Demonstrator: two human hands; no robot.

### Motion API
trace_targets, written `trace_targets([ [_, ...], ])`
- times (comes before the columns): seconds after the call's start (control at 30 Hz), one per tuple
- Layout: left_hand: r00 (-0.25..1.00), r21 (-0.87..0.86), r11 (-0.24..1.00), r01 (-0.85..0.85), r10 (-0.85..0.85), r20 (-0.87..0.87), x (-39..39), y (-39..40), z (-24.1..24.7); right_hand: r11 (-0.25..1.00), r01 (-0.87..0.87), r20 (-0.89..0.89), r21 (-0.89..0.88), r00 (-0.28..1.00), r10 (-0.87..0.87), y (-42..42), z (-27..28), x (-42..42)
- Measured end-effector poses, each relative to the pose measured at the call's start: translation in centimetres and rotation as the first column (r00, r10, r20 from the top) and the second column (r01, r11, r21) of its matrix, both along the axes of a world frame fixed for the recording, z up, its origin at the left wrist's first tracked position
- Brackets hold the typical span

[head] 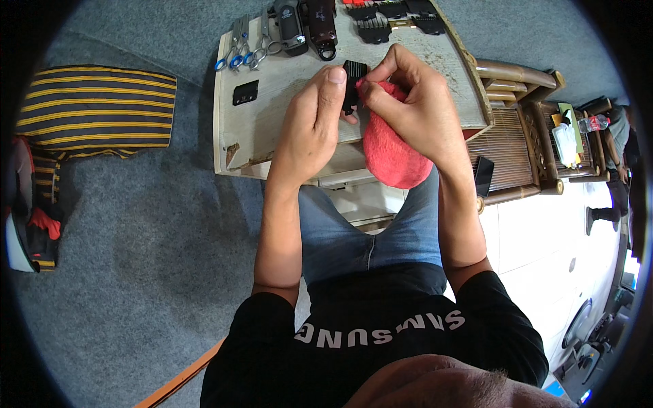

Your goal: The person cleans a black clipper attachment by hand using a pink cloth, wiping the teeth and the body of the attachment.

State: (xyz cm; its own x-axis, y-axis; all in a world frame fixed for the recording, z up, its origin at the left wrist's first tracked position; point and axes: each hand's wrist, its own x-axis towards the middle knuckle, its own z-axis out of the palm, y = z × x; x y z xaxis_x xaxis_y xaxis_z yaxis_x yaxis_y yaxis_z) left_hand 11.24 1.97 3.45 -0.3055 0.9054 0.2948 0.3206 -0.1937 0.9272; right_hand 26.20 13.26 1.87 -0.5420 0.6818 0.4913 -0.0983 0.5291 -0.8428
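My left hand (312,120) grips a black clipper guard comb (352,84) above the near part of a worn white wooden table (285,104). In my right hand (416,99) a red cloth (395,153) is pinched between thumb and fingers, its upper edge against the comb's right side. The rest of the cloth hangs down past the table's front edge. Part of the comb is hidden by my left thumb and the cloth. Another black guard (246,93) lies flat on the table to the left of my left hand.
Along the table's far side lie several hair scissors (240,48), a grey-black hair clipper (292,28), a dark brown clipper (322,28) and several guard combs (374,29). To the right, a phone (483,176) rests on a bamboo bench (502,132). A person (617,153) is at the far right.
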Motion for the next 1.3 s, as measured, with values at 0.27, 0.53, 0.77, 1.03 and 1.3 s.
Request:
trace_targets([
  [0.27, 1.0, -0.005, 1.0, -0.015, 0.015, 0.007, 0.2, 0.2, -0.1, 0.993, 0.067, -0.191, -0.099, 0.978, -0.085, 0.1, -0.4, -0.3],
  [0.53, 0.99, 0.074, 0.997, 0.034, -0.024, -0.138, -0.7, 0.8, -1.2, 0.999, 0.033, -0.082, -0.01, 0.996, -0.033, 0.3, -0.5, -0.2],
  [0.77, 1.0, -0.025, 1.0, -0.007, 0.007, -0.017, -0.4, 0.1, -0.3, 0.999, 0.036, -0.048, -0.014, 0.998, -0.037, 0.0, -0.2, -0.1],
  [1.03, 0.995, 0.039, 0.999, 0.033, -0.029, -0.096, -0.4, 0.6, -0.7, 0.996, 0.053, -0.145, -0.077, 0.987, -0.064, 0.0, -0.2, -0.2],
  [1.3, 0.996, 0.018, 1.0, -0.006, 0.007, -0.087, -0.3, 0.4, -0.7, 1.0, -0.001, -0.048, -0.002, 0.999, 0.001, 0.1, -0.1, -0.1],
])
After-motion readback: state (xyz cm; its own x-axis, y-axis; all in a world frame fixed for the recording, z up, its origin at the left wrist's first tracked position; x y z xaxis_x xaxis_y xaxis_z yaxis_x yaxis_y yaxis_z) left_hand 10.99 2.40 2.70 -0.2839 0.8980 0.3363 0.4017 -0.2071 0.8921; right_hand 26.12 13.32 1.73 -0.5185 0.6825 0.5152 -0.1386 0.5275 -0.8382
